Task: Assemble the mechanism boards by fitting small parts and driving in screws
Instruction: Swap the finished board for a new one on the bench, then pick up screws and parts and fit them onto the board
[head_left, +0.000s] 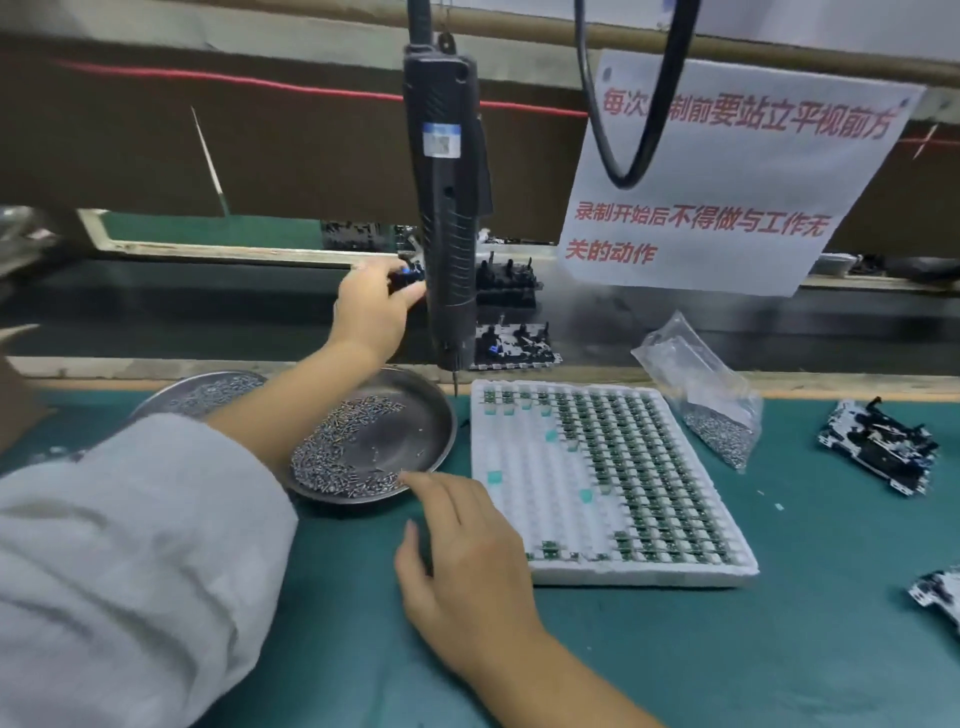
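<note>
We reach our left hand (371, 301) out toward eleven o'clock, over the dark conveyor strip (156, 317), and its fingers curl round a small black mechanism board (408, 274) held just beside the hanging electric screwdriver (449, 208). Two more mechanism boards sit on the strip at twelve o'clock, one (506, 283) behind the other (514, 345), just right of the screwdriver's barrel. Our right hand (462, 545) rests near the centre of the green worktop (779, 649), fingers relaxed and spread, holding nothing, its fingertips touching the near rim of the metal dish (431, 410) heaped with screws (332, 452). A second dish (208, 389) lies at ten o'clock, partly hidden by our forearm. Just right of the hand is a white tray (509, 493), its right half filled with rows of small green parts (639, 467). A clear bag of screws (711, 405) leans at the tray's far right corner. At three o'clock another board (878, 452) lies on the worktop, and a further one (940, 597) shows at the frame's edge near four o'clock. A paper notice (727, 182) with red lettering hangs at one o'clock.
</note>
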